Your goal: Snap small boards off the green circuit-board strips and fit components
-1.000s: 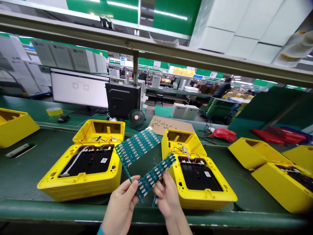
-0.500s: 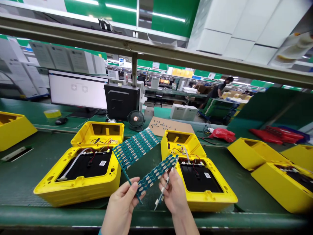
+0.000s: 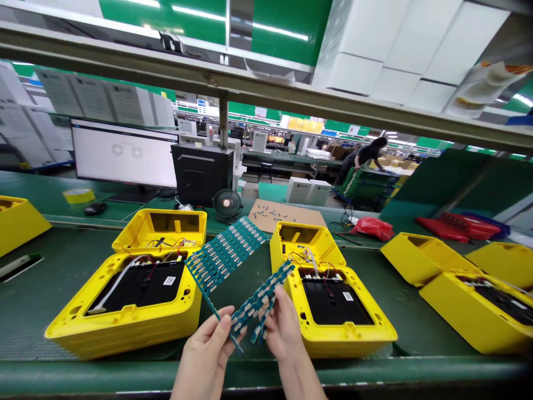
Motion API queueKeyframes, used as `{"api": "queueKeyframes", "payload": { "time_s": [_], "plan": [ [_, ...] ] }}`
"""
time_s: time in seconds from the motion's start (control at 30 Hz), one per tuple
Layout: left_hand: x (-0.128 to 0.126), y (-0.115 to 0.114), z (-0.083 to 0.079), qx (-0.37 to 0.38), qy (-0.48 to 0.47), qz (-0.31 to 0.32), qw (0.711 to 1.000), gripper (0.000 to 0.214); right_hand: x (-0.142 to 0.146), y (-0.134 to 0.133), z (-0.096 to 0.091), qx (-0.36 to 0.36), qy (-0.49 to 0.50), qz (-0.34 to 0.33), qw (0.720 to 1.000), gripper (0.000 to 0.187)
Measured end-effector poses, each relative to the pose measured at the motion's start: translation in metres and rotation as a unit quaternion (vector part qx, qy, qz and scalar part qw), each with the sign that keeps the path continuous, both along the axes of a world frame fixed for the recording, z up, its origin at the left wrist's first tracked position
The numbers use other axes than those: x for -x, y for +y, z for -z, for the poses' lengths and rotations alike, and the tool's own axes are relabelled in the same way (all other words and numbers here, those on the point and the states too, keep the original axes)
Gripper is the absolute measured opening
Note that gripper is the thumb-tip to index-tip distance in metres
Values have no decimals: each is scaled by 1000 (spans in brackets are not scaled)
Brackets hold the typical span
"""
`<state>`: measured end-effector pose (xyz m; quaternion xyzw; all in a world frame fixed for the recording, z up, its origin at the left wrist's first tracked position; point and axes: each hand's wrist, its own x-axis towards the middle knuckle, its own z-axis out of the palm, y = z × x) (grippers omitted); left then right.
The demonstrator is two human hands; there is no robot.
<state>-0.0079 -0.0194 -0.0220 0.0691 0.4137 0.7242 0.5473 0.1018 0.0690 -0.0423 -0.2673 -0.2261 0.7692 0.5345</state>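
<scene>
Green tabletop [image 3: 33, 316] stretches beneath both hands: the left hand [image 3: 206, 355] and right hand [image 3: 285, 333], just apart, pinch a teal circuit-board strip [image 3: 258, 300] between a left yellow housing [image 3: 125, 328] and a right yellow housing [image 3: 345, 347], a wider board panel [image 3: 225, 253] reaching away beyond the fingers.

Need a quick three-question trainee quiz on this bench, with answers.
1. True or false: the left hand and right hand both touch a teal circuit-board strip.
2. What stands between the white-screened monitor and the small black desk fan? A) a black computer tower B) a roll of yellow tape C) a red plastic bag
3. What colour is the panel inside the open yellow plastic housing nearest the right hand?

Key: 1 true; 2 A; 3 black.
</scene>
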Motion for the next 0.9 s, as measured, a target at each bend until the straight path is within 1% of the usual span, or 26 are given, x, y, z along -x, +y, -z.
{"api": "queueKeyframes", "payload": {
  "time_s": [0.1, 0.17, 0.23, 0.3, 0.4, 0.47, 0.53, 0.63, 0.73, 0.8, 0.9],
  "plan": [
    [5, 0, 0, -1, -2, -1, 1000, 21, -3, -2, 6, 4, 6, -10, 1000, 24],
    [8, 0, -2, 7, 8, -5, 1000, 21, -10, -5, 2, -21, -22, -4, 1000, 25],
    [12, 1, -5, 16, 26, -2, 1000, 22, -22, -8, -9, -61, -57, 5, 996, 22],
    [14, 2, -7, 23, 45, 9, 999, 25, -38, -11, -25, -104, -88, 14, 991, 19],
    [14, 9, -4, 37, 71, 26, 996, 27, -66, -16, -49, -149, -130, 34, 980, 20],
    [12, 14, 6, 45, 92, 47, 994, 28, -84, -20, -60, -151, -148, 45, 976, 20],
    [8, 18, 22, 61, 109, 73, 990, 31, -99, -24, -64, -142, -151, 57, 977, 20],
    [3, 21, 54, 100, 110, 90, 985, 34, -112, -30, -62, -135, -150, 63, 977, 19],
    [1, 23, 82, 130, 94, 86, 983, 32, -116, -35, -57, -136, -173, 28, 975, 18],
    [2, 26, 92, 140, 81, 83, 983, 32, -114, -39, -56, -137, -181, 11, 974, 18],
    [5, 31, 96, 147, 79, 91, 982, 33, -108, -42, -56, -133, -178, 5, 975, 20]
  ]
}}
